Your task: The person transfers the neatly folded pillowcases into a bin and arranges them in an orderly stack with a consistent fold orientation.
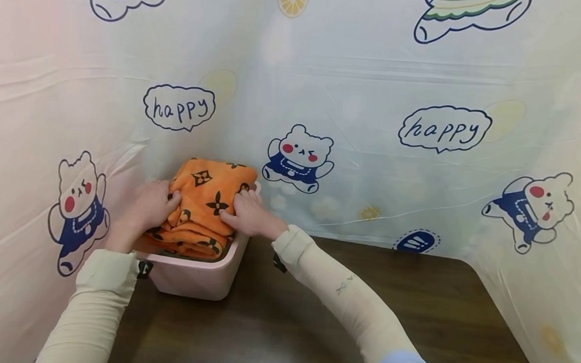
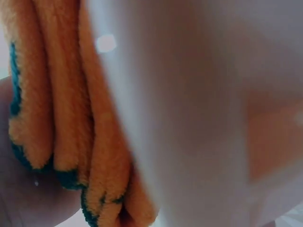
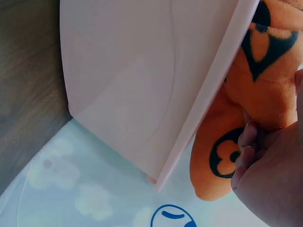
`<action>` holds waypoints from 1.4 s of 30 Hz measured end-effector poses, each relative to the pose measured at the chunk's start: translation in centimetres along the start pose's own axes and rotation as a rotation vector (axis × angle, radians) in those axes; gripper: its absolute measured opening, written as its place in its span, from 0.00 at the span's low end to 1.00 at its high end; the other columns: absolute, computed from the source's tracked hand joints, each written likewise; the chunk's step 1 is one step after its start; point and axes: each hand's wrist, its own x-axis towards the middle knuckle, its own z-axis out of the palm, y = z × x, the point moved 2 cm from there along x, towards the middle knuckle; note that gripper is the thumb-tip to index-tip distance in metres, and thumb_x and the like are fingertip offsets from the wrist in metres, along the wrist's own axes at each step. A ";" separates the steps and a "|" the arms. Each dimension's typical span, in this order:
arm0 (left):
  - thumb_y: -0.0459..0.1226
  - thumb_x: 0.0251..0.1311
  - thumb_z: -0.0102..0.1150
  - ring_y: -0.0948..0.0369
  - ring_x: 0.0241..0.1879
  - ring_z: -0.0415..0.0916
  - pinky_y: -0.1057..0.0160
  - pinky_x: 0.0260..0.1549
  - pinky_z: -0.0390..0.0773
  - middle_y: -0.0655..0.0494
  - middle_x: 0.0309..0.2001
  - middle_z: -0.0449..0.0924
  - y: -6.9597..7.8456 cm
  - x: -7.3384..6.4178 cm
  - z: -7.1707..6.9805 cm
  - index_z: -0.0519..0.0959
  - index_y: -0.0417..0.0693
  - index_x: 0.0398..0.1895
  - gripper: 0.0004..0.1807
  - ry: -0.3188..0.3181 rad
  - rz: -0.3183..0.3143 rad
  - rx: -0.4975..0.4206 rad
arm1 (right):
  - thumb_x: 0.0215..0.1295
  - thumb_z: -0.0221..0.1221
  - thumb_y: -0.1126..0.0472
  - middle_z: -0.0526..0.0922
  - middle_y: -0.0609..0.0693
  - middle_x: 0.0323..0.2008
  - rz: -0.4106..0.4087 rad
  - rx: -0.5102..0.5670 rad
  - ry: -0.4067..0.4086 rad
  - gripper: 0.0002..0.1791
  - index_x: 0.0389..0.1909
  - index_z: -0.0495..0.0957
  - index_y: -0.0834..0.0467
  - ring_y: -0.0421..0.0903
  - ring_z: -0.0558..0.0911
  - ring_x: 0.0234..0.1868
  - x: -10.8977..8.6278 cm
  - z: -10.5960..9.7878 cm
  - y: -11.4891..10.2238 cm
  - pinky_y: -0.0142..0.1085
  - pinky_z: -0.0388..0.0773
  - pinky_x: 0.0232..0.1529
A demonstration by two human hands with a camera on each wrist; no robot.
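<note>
A folded orange fleece blanket (image 1: 209, 180) with a black flower pattern sits in a pink plastic bin (image 1: 189, 280), its upper part bulging above the rim. My left hand (image 1: 152, 206) grips the blanket's left side, the thumb pointing inward over the cloth. On the opposite side, my right hand (image 1: 253, 217) holds the blanket with its thumb across the front. Stacked folds of the blanket (image 2: 66, 94) fill the left part of the left wrist view, beside the blurred bin wall. In the right wrist view, curled fingers of the right hand (image 3: 272, 177) tuck into the cloth above the rim.
The bin stands at the back left of a dark wooden table (image 1: 323, 315). A pale printed curtain (image 1: 364, 86) with bears and lettering hangs behind the table and along both sides, close to the bin's left and back.
</note>
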 end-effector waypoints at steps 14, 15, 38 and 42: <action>0.38 0.76 0.38 0.52 0.20 0.69 0.50 0.28 0.71 0.46 0.20 0.69 -1.0 -0.1 1.4 0.69 0.35 0.29 0.18 -0.053 0.017 -0.021 | 0.77 0.43 0.35 0.73 0.49 0.36 0.007 -0.027 -0.085 0.28 0.32 0.72 0.55 0.47 0.68 0.41 0.4 1.5 0.2 0.34 0.61 0.42; 0.38 0.76 0.38 0.52 0.20 0.69 0.50 0.28 0.71 0.46 0.20 0.69 -1.0 -0.1 1.4 0.69 0.35 0.31 0.17 -0.059 0.020 -0.023 | 0.77 0.43 0.35 0.73 0.49 0.36 0.008 -0.027 -0.089 0.28 0.32 0.72 0.55 0.47 0.68 0.41 0.3 1.6 0.2 0.34 0.61 0.42; 0.38 0.78 0.40 0.44 0.28 0.75 0.42 0.34 0.75 0.40 0.28 0.74 -1.5 0.5 3.0 0.73 0.34 0.29 0.20 -0.133 -0.015 0.146 | 0.78 0.45 0.37 0.72 0.50 0.32 0.063 -0.016 -0.151 0.31 0.22 0.73 0.55 0.48 0.68 0.40 0.4 2.9 0.3 0.34 0.59 0.40; 0.38 0.77 0.41 0.46 0.26 0.73 0.45 0.31 0.74 0.41 0.26 0.72 -1.6 0.7 3.0 0.73 0.35 0.28 0.20 -0.141 -0.023 0.150 | 0.78 0.45 0.36 0.72 0.49 0.33 0.074 -0.028 -0.150 0.30 0.23 0.74 0.55 0.48 0.67 0.42 0.5 3.1 0.3 0.35 0.58 0.41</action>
